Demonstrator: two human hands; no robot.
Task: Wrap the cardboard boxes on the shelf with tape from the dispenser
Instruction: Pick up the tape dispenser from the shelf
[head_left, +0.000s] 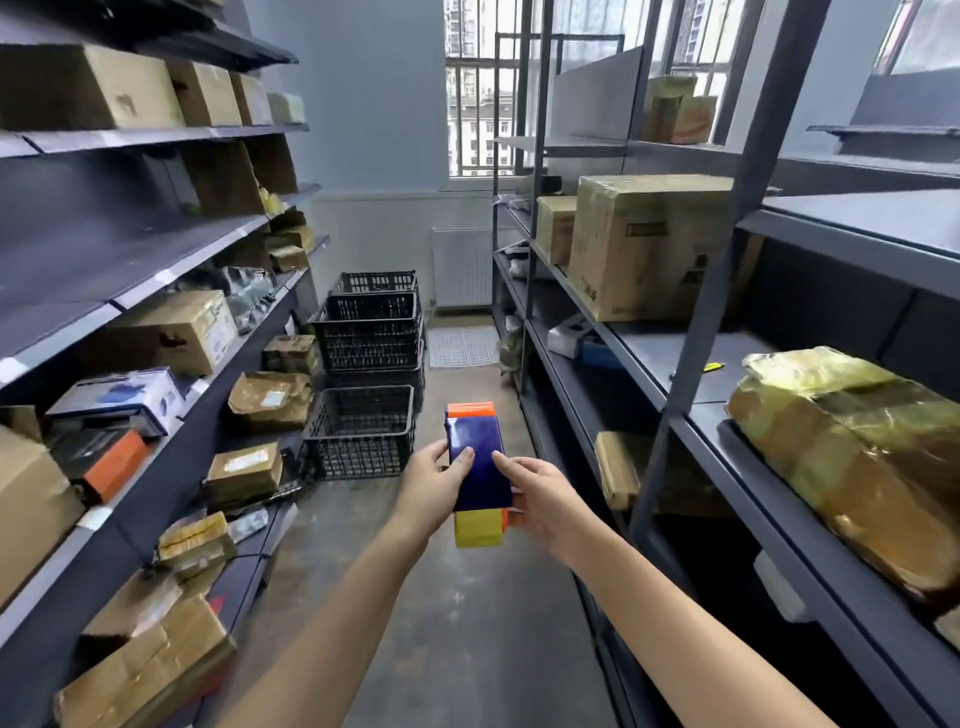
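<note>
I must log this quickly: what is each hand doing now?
Left hand: closed on the dispenser, thumb on top.
Right hand: closed on the dispenser's right side.

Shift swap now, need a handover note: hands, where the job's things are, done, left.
Left hand and right hand: both grip the tape dispenser, held over the aisle floor between the shelves.
Done: wrapped box on the right shelf already looks covered in yellowish tape.
Left: large box further along looks partly taped; the boxes on the left shelf look mostly bare.
</note>
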